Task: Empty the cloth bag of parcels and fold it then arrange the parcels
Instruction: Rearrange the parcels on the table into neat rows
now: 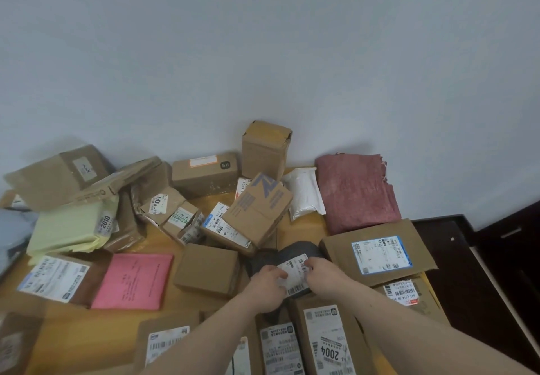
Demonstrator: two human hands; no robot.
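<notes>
A dark grey soft parcel (295, 253) with a white shipping label lies in the middle of the wooden table (87, 333). My left hand (267, 285) grips its left side and my right hand (323, 274) grips its right side. The dark red cloth bag (355, 190) lies folded at the back right by the wall. Several cardboard parcels lie scattered around: a tall upright box (264, 149), a box with blue print (258, 206), a flat mailer (377, 250), a plain box (206, 269).
A pink envelope (134, 281), a pale green bundle (68, 228) and a white pouch (305, 190) lie among the boxes. Labelled boxes (324, 342) crowd the near edge. A dark cabinet (496, 257) stands to the right of the table. The wall is close behind.
</notes>
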